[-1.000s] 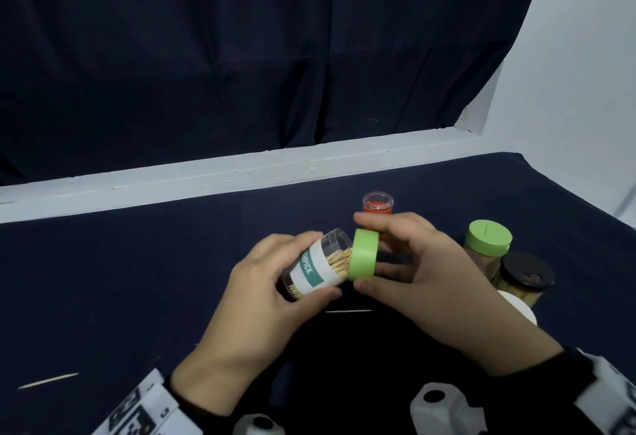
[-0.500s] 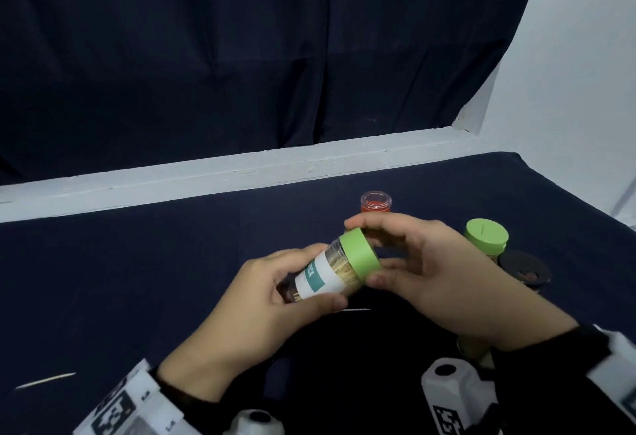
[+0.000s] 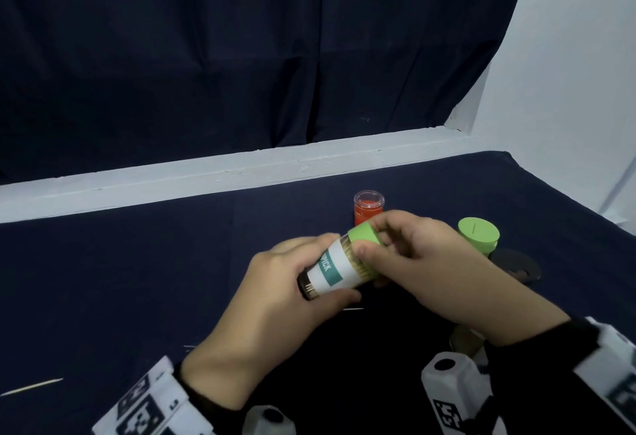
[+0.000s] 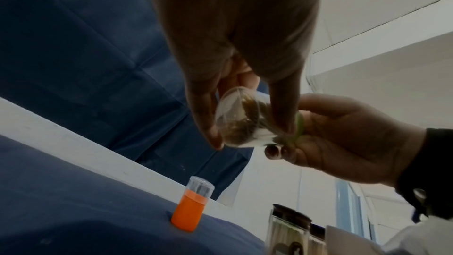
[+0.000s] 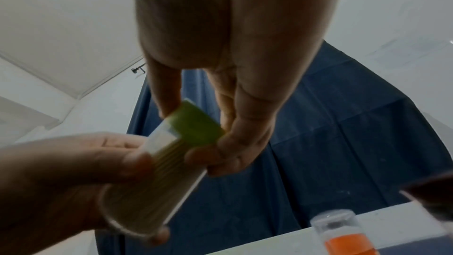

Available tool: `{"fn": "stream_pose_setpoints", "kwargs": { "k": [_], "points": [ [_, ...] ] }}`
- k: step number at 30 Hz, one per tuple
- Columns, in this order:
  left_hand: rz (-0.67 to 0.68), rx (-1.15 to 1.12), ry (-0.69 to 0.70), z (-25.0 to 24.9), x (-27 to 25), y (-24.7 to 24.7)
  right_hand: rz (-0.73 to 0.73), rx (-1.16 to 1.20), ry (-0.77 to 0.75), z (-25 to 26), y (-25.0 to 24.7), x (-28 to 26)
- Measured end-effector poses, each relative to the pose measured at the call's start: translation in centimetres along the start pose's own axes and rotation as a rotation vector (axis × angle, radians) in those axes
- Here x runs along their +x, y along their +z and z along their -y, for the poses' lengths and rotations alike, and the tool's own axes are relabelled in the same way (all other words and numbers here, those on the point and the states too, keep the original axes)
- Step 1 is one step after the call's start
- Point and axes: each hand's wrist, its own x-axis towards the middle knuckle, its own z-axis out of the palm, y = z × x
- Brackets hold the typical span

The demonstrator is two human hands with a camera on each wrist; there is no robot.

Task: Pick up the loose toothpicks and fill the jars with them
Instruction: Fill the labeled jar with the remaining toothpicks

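Capping step in hand: toothpick jar (image 3: 339, 271) is gripped tilted by the left hand (image 3: 275, 300) above the table's near middle, green lid (image 3: 364, 235) pinched by the right hand (image 3: 423, 262); next, loose toothpick (image 3: 32, 387) at the near-left edge must be collected.

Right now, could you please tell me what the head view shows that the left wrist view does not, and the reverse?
Only the head view shows the loose wooden toothpick on the dark blue tablecloth, the standing green-lidded jar, and the held jar's white-and-teal label.

Only the left wrist view shows the held jar's clear round base and the dark-lidded glass jar's pale contents.

Both show the left hand gripping the clear toothpick jar, the right hand gripping its green lid, and the orange vial.
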Motion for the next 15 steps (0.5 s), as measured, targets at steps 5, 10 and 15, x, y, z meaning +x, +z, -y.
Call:
{"fn": "stream_pose_setpoints", "kwargs": {
  "k": [5,10,15],
  "points": [
    [-0.057,0.154,0.075,-0.3,0.9,0.8,-0.058,-0.039,0.165,0.5,-0.2,0.4],
    [-0.09,0.062,0.027,-1.4,2.4,1.9,0.057,-0.101,0.14,1.4,-2.9,0.6],
    [0.076,0.016,-0.026,-1.1,3.4,3.0,0.112,-0.449,0.131,2.2,-4.6,1.5]
  ]
}}
